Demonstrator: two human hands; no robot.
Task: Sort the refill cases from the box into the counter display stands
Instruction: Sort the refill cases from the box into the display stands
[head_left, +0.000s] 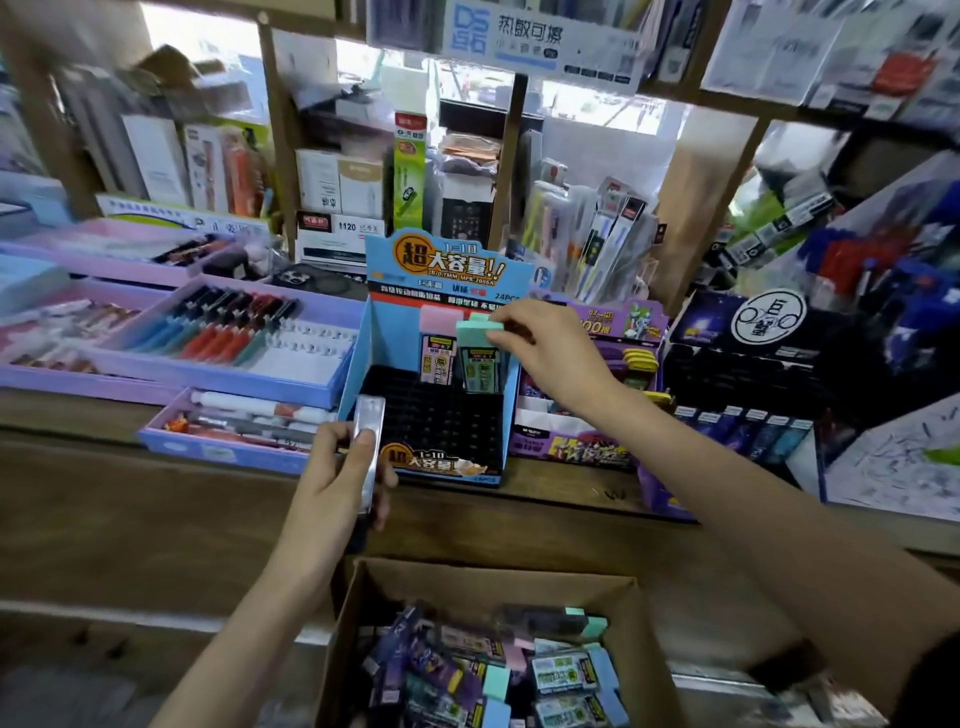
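Note:
A blue counter display stand (363, 358) with a black slotted tray stands on the wooden counter. My right hand (550, 353) pinches the cap of a green-capped refill case (480, 358) standing in a back slot, beside a pink-capped case (439, 348). My left hand (337, 473) holds a clear, dark-ended refill case (370, 447) upright in front of the stand's left side. Below, an open cardboard box (358, 613) holds several mixed refill cases (561, 675).
A purple display stand (576, 447) sits right of the blue one, with a dark stand (743, 374) beyond it. Purple and blue pen trays (239, 338) fill the counter at left. Shelves of stationery rise behind.

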